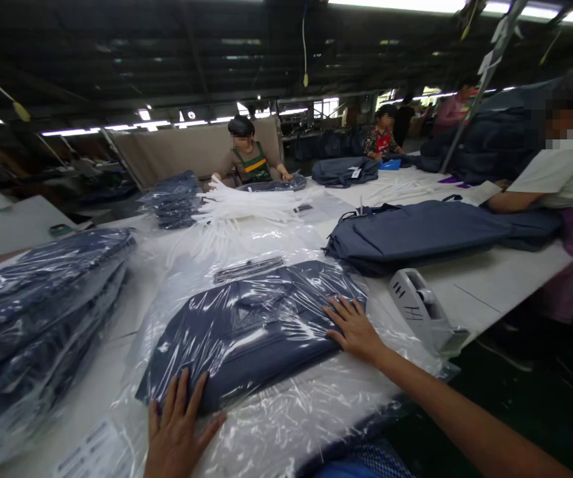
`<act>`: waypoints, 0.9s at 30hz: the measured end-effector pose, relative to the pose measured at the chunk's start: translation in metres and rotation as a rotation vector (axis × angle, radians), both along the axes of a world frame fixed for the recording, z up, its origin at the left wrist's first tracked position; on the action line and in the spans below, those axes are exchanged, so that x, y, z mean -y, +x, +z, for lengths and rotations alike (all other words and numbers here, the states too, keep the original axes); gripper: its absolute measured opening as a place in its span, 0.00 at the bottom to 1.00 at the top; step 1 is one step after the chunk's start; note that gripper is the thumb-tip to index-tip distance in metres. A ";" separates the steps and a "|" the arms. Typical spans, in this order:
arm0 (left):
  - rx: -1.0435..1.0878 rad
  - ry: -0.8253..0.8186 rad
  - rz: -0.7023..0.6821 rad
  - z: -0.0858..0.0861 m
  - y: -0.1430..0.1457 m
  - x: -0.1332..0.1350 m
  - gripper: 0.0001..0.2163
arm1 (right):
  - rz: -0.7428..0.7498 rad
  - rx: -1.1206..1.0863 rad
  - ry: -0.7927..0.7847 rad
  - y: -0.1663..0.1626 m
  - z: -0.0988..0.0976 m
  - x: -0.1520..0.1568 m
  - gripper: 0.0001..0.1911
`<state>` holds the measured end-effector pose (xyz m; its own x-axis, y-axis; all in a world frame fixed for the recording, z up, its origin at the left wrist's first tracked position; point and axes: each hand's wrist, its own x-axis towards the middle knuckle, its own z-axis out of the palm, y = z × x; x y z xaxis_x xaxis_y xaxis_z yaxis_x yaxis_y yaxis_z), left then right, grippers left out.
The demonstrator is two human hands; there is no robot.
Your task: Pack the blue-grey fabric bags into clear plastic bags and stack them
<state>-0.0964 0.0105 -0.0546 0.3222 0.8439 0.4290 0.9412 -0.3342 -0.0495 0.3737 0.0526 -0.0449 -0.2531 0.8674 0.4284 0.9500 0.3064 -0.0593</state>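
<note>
In front of me a dark blue fabric bag (261, 325) lies flat inside a clear plastic bag (286, 385). With fingers spread, my left hand (179, 425) rests on the plastic at the near left corner of the blue bag. My right hand (353, 328) lies flat on the plastic over its right end, fingers also apart. Neither hand grips anything. The plastic is wrinkled and shiny, and its slack part spreads toward me over the table edge.
Plastic-wrapped blue bags (42, 299) are stacked at left. A tape dispenser (425, 309) stands right of the plastic. White strips (246, 202) lie beyond it. An unwrapped blue bag (425, 229) lies at right near a co-worker (565, 172); another person (253, 156) works across the table.
</note>
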 end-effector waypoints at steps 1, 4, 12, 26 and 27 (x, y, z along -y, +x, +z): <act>0.001 -0.012 0.005 0.000 0.000 0.001 0.38 | 0.001 0.001 0.011 0.004 -0.008 0.008 0.32; -0.004 -0.047 0.005 0.003 -0.002 0.003 0.38 | -0.013 -0.004 0.039 0.014 -0.023 0.027 0.33; -0.008 -0.127 0.089 0.009 -0.010 0.017 0.38 | -0.073 -0.096 0.063 0.027 -0.041 0.042 0.41; -0.124 -0.185 -0.176 0.024 0.030 0.005 0.29 | 0.019 -0.093 0.015 0.032 -0.029 0.057 0.43; -0.112 -0.176 -0.174 0.016 0.028 0.006 0.28 | 0.039 -0.084 0.025 0.033 -0.027 0.064 0.42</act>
<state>-0.0688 0.0049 -0.0382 0.5062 0.8299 0.2344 0.8607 -0.5033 -0.0768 0.4068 -0.0116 -0.0718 -0.2489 0.8463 0.4710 0.9294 0.3456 -0.1299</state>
